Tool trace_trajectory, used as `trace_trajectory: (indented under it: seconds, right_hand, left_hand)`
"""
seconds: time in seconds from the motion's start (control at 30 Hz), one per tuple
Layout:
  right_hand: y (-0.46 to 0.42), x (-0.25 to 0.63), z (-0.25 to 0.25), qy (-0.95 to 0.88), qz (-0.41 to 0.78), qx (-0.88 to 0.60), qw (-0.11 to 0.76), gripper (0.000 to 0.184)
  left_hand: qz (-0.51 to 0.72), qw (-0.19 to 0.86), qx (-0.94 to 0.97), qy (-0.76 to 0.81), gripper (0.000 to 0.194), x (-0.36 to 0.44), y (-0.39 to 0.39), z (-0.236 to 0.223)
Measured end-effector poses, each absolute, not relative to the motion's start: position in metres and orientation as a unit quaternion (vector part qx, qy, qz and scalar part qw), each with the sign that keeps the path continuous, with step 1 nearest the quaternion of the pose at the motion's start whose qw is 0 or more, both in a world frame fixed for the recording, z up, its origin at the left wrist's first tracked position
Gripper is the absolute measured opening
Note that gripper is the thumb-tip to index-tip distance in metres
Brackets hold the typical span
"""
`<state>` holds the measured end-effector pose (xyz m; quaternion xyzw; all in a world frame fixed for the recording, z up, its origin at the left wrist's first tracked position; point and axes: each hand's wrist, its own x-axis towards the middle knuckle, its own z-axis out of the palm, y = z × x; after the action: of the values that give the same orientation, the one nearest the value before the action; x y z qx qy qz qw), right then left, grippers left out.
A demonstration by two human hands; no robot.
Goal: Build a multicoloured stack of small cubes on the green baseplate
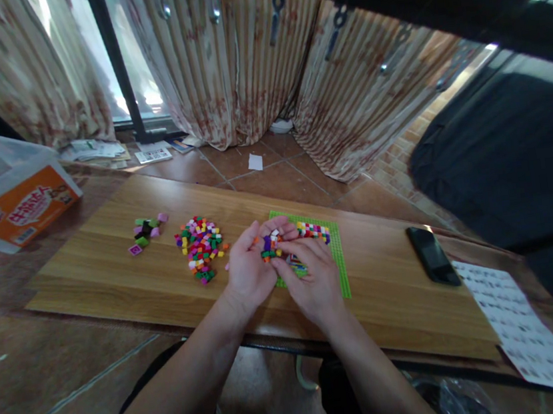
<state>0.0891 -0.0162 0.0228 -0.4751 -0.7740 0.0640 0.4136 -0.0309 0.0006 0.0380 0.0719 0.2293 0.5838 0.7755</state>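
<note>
My left hand [251, 267] is cupped palm up over the left part of a green studded baseplate [344, 272]. In its palm lie several small coloured toy bricks [268, 252], among them purple, green, orange and white ones. My right hand [312, 273] reaches over the palm, thumb and fingers drawn together at these bricks. Whatever its fingertips grip is hidden. Rows of coloured bricks [314, 230] are fixed on the baseplate, partly covered by my right hand.
A pile of small bricks [203, 243] lies left of my hands, with larger pink, green and black blocks [146, 231] farther left. A phone [432, 255] and a printed sheet [527, 324] are at the right. A clear plastic box [12, 192] stands at the far left.
</note>
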Motion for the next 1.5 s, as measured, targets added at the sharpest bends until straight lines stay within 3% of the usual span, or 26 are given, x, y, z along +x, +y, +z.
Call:
trace_trajectory:
  seconds: [0.63,1.1,1.3,1.5]
  right_hand:
    - [-0.024,0.076,0.022,-0.807,0.094,-0.455,0.365,0.013]
    - [-0.007,0.108,0.029,-0.689,0.098,-0.484,0.530,0.017]
    - [0.003,0.124,0.024,-0.618,0.134,-0.535,0.560,0.021]
    - [0.008,0.129,0.020,-0.582,0.159,-0.533,0.593,0.012]
  left_hand:
    - [0.574,0.778,0.094,0.238,0.038,-0.028,0.001,0.031]
    - [0.603,0.770,0.052,0.204,0.038,-0.033,0.003,0.033]
    - [0.601,0.767,0.052,0.217,0.037,-0.033,0.003,0.032]
    - [0.600,0.767,0.050,0.222,0.038,-0.034,0.004,0.031]
